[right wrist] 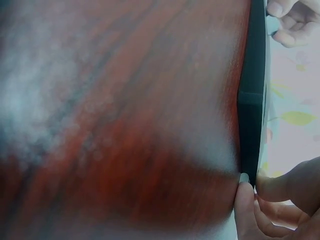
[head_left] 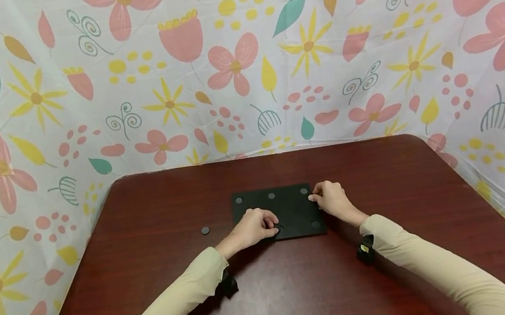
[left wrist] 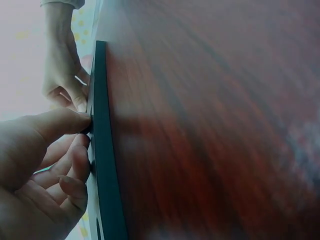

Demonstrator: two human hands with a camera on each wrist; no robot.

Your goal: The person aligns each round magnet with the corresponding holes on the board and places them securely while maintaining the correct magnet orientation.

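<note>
A flat black board (head_left: 295, 213) lies on the table, with small round grey discs along its far edge, among them a far left disc (head_left: 239, 200), and a dimmer disc (head_left: 315, 224) at the near right corner. My left hand (head_left: 255, 225) is over the near edge, pinching a small round disc (right wrist: 272, 25) between thumb and fingers close to the board's surface. At the right edge, my right hand (head_left: 333, 200) grips the board's rim, thumb on the top face and a finger against the side. My left hand hides the board's near left corner.
One loose grey disc (head_left: 205, 231) lies on the brown wooden table (head_left: 298, 290) left of the board. A floral cloth (head_left: 232, 75) hangs behind the table and along its sides. Small black devices are strapped to both wrists.
</note>
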